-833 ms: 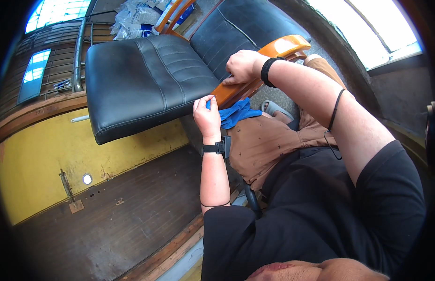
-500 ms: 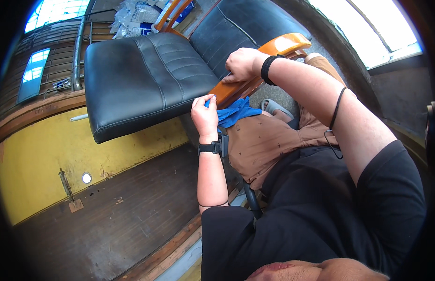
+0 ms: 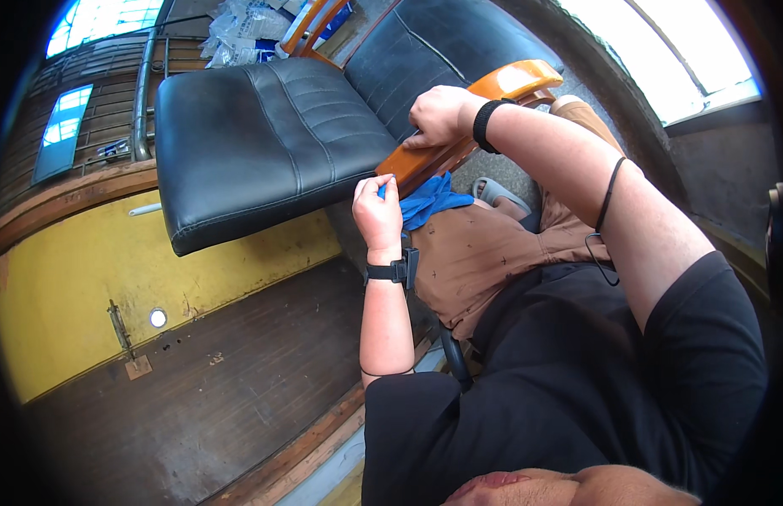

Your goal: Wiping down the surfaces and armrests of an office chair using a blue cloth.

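A: Where is the blue cloth (image 3: 429,205)?

B: It lies on your lap, directly under the orange wooden armrest (image 3: 467,126) of the black chair (image 3: 273,126), at the seat's front right corner. One end runs up into your left hand (image 3: 377,212).

A: Hand states?

B: Your left hand is closed, pinching the cloth against the armrest's lower end. Your right hand (image 3: 438,114) is curled over the armrest, higher up; whether it grips anything else cannot be determined.

Black short-sleeved shirt (image 3: 577,379), brown shorts (image 3: 493,253), black wristbands (image 3: 391,271).
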Tool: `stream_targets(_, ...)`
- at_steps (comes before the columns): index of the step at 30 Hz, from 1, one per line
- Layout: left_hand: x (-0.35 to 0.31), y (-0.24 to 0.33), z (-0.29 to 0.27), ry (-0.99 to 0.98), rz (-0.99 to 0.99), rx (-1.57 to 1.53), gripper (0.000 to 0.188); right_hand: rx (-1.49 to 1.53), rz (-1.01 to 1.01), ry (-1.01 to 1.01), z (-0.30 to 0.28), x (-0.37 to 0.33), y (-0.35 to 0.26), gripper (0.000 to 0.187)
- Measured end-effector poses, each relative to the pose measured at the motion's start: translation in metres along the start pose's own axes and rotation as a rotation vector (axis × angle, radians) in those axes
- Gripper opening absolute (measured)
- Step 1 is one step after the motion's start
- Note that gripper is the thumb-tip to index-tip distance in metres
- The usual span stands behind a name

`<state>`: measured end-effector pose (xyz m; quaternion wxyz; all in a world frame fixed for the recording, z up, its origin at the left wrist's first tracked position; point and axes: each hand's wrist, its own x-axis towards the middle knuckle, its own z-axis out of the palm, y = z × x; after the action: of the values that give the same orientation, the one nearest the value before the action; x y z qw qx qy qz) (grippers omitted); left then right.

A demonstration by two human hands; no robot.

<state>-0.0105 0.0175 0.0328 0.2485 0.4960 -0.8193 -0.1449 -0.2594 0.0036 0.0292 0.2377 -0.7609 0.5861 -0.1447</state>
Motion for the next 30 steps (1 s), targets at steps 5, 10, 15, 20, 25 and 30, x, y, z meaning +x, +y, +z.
stream_targets(5,0.014,-0.008,-0.002,-0.028,-0.061,-0.032,0.012,-0.007,-0.003,0.003,0.001,-0.001,-0.001,0.056)
stream_targets(10,0.021,-0.017,0.0,-0.016,-0.1,-0.069,0.01,-0.005,-0.005,0.011,0.003,0.001,-0.001,0.056)
stream_targets(15,0.009,-0.005,-0.006,-0.106,-0.1,-0.069,0.011,0.006,-0.004,0.008,0.001,-0.001,0.002,0.055)
stream_targets(20,0.017,-0.015,-0.004,-0.106,-0.167,-0.091,0.013,0.008,0.002,0.014,0.0,-0.002,-0.004,0.056)
stream_targets(25,0.01,-0.012,0.003,-0.008,-0.168,-0.075,0.013,0.004,-0.008,0.026,0.002,0.0,-0.001,0.055)
stream_targets(30,0.002,-0.004,0.001,0.012,-0.08,-0.003,0.01,0.007,0.004,0.015,0.003,0.0,0.001,0.054)
